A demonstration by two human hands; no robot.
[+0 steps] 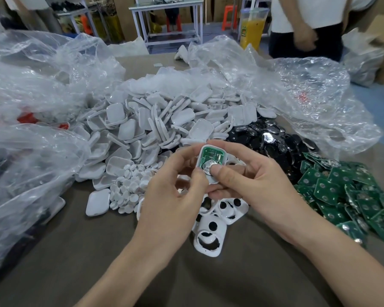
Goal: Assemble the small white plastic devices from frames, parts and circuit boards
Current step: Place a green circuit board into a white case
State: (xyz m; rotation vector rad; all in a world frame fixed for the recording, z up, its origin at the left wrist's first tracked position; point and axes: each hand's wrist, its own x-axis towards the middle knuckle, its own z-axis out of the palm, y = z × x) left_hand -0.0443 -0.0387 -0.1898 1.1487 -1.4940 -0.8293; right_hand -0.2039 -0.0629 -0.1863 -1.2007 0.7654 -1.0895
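Device [212, 161]: small white frame with a green board [211, 154] seated in it and a round silver cell [207, 169] on the board; held up between both hands, above the table [75, 251] and just in front of the heaps.
Left hand [175, 191]: fingers curled, thumb and fingertips pinching the device's lower left edge.
Right hand [251, 187]: fingers curled under and behind the device, thumb pressed onto the silver cell.
Loose frames [211, 237]: white, with round holes, lying on the table directly beneath the hands.
White shells [155, 122]: large heap behind the hands, spilling from clear plastic bags [36, 89].
Round caps [129, 185]: small white discs heaped left of the hands.
Black discs [273, 142]: pile behind and right of the device.
Circuit boards [346, 196]: green pile at the right, near the right wrist.
Bystander [306, 23]: standing at the table's far side, white top, one hand hanging loose.
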